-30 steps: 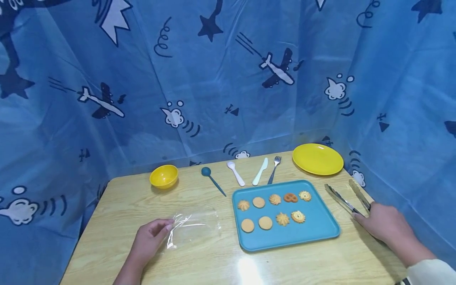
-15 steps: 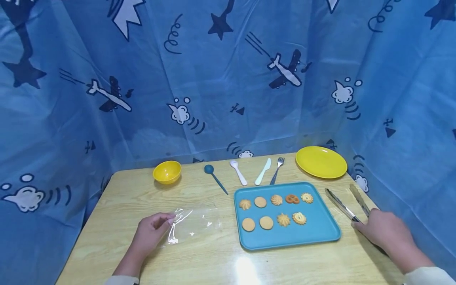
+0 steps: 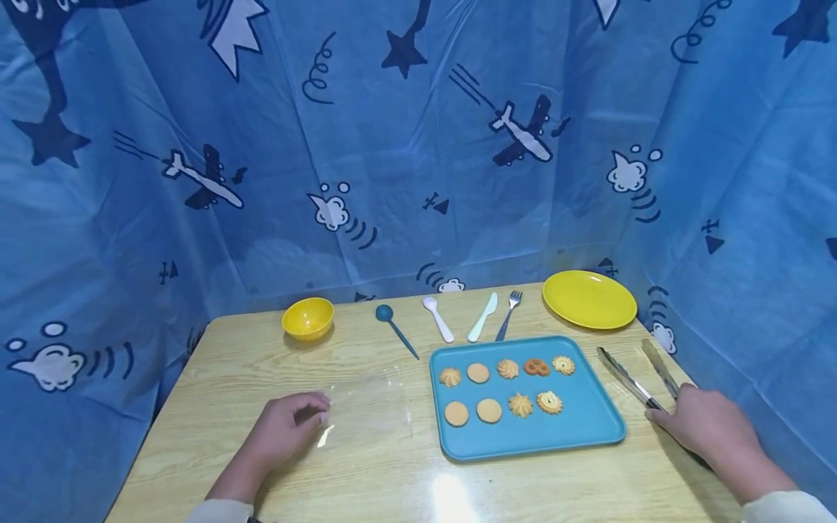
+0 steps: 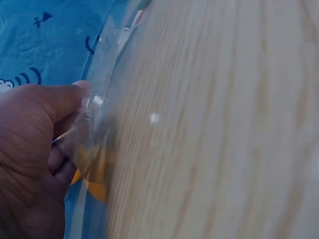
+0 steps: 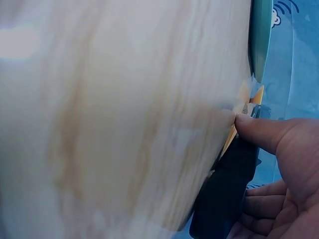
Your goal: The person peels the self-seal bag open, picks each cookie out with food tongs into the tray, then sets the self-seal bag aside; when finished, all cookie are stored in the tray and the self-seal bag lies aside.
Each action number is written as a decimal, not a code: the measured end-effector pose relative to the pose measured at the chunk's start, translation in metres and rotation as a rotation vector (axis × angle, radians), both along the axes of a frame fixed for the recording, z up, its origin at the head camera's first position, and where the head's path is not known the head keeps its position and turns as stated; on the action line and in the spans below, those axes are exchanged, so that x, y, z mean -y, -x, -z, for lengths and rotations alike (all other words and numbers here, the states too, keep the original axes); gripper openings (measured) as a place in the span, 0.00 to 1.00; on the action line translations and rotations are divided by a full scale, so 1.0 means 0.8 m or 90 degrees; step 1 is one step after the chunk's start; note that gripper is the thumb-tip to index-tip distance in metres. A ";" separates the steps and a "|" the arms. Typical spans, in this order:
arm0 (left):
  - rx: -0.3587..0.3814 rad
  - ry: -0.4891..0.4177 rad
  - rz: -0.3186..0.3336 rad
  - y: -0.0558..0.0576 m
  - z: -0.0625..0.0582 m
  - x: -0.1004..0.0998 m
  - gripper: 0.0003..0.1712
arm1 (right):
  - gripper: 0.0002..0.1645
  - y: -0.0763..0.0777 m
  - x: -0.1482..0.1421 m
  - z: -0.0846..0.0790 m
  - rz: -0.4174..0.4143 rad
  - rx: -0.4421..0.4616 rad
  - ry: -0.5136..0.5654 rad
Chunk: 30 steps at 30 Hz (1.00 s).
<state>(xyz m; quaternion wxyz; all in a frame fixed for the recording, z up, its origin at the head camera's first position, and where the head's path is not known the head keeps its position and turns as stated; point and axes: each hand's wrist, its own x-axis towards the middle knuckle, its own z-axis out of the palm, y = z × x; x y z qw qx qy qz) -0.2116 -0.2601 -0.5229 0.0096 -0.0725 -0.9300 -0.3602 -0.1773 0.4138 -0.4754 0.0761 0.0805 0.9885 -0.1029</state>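
My left hand (image 3: 281,428) pinches the near-left edge of a clear plastic bag (image 3: 369,410) on the wooden table. In the left wrist view, the plastic (image 4: 97,102) shows at the thumb tip, with the other fingers partly behind it. My right hand (image 3: 713,428) grips metal tongs (image 3: 631,378), whose arms are spread apart beside the tray. Their black handle (image 5: 224,189) lies under my thumb in the right wrist view. Between the hands sits a teal tray (image 3: 523,445) with two rows of cookies, among them a pretzel-shaped one (image 3: 536,367).
Along the back stand a yellow bowl (image 3: 309,319) and a yellow plate (image 3: 590,299). Between them lie a dark teal long-handled spoon (image 3: 397,333), a pale spoon (image 3: 438,319), a mint knife (image 3: 482,318) and a fork (image 3: 508,317). Blue patterned cloth (image 3: 392,145) hangs behind and at the sides.
The left hand has shifted slightly right, and the bag's edge and glints have moved with it. The head view has tilted and turned a little. Tongs and right hand keep their place.
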 end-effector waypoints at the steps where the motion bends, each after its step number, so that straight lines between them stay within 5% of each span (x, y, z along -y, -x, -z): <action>1: 0.004 0.009 0.003 0.001 0.000 -0.001 0.09 | 0.43 0.000 0.000 0.000 0.000 -0.001 0.000; 22: 0.087 0.038 0.056 0.015 -0.006 0.009 0.24 | 0.48 0.003 -0.005 0.005 0.011 -0.003 -0.002; 30: 0.029 0.054 0.071 0.017 -0.027 0.009 0.27 | 0.51 0.012 0.013 -0.017 -0.022 -0.133 -0.037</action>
